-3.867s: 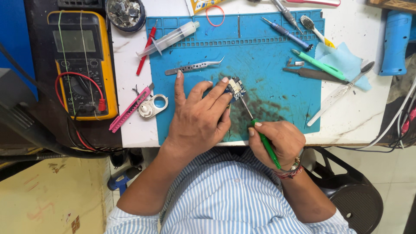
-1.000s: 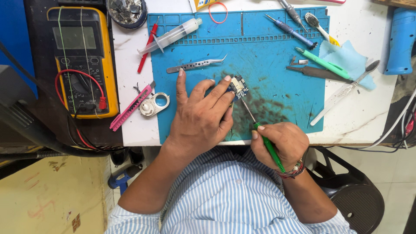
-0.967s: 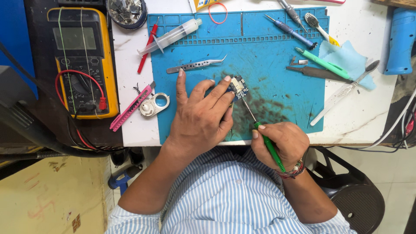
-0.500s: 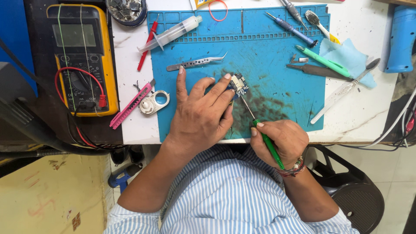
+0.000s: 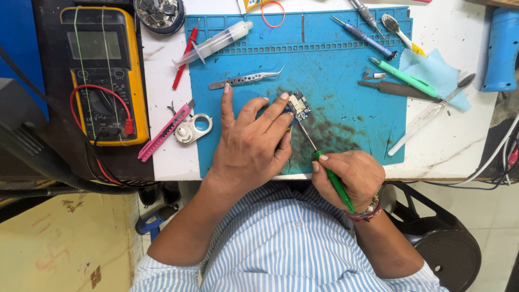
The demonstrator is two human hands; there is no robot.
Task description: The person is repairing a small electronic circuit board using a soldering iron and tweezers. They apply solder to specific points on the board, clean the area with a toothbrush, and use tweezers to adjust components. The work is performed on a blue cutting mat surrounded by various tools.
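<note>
My left hand lies flat on the blue work mat, its fingertips pressing down a small circuit board. My right hand grips a green-handled screwdriver near the mat's front edge. The thin metal shaft runs up and left, and its tip rests on the board's lower edge. Steel tweezers lie on the mat just beyond my left fingers.
A yellow multimeter with red and black leads sits at far left. A syringe, pink cutter, metal ring tool, several screwdrivers and picks, a blue cloth and a blue hot-air tool surround the mat.
Both hands stay in place on the board and screwdriver. Only the camera view shifts slightly.
</note>
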